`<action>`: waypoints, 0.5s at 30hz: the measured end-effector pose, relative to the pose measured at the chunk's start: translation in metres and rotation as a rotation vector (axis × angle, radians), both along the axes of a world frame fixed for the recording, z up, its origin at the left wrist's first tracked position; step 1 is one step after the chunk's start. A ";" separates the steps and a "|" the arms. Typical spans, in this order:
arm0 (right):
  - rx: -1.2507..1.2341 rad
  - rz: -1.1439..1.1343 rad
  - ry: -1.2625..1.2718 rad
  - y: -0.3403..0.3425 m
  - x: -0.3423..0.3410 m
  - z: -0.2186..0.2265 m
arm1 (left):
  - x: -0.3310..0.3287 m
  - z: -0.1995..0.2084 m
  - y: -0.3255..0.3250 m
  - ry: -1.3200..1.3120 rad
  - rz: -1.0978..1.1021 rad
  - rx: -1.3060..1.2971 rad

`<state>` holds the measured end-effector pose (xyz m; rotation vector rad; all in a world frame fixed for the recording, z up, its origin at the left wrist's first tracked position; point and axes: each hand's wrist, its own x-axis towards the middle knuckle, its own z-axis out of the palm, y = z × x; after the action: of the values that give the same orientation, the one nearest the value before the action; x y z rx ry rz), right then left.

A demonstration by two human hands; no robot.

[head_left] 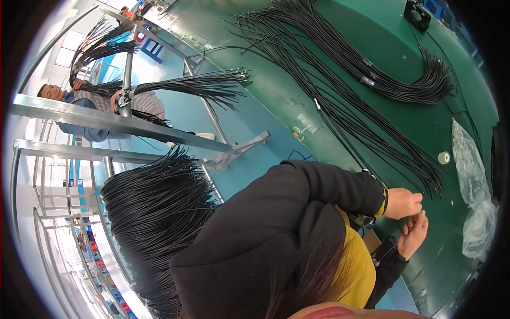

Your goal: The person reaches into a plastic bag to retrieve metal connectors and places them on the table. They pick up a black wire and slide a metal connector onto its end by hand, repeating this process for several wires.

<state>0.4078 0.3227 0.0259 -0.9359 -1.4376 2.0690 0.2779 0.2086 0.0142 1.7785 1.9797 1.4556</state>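
Left hand and right hand meet over the right part of the long green surface, fingertips very close or touching, can't tell which. Left hand: fingers drawn in, knuckles up, tips toward the right hand. Right hand: fingers curled, pointing back at the left. Whether either is clamped on something can't be told; anything between the tips is too small to see.

Nearest work item: long loose bundle of thin black cables, lying on the surface, running diagonally from the upper middle down to just beside the left hand, ends fanned out there. Second bundle, thick curved black cables, on the surface farther up, well apart from both hands, pale tags around it partway.

Also on the surface: small white roll of tape, right of the near cable ends; crumpled clear plastic bag along the right edge; black square fan-like unit at the top right.

Person wears a black hooded jacket, yellow at the collar. Left of the jacket, a dense mass of black cables hangs by a silver metal frame. Beyond, a co-worker stands at another black cable bundle, above blue floor.
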 end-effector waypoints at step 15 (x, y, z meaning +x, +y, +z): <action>-0.593 0.113 0.433 -0.013 -0.002 -0.001 | -0.021 0.028 0.002 -0.012 0.085 0.116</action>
<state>0.4062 0.3095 0.0245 -0.5477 -0.6764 2.6390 0.2569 0.2102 0.0425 1.7447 2.0267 1.6351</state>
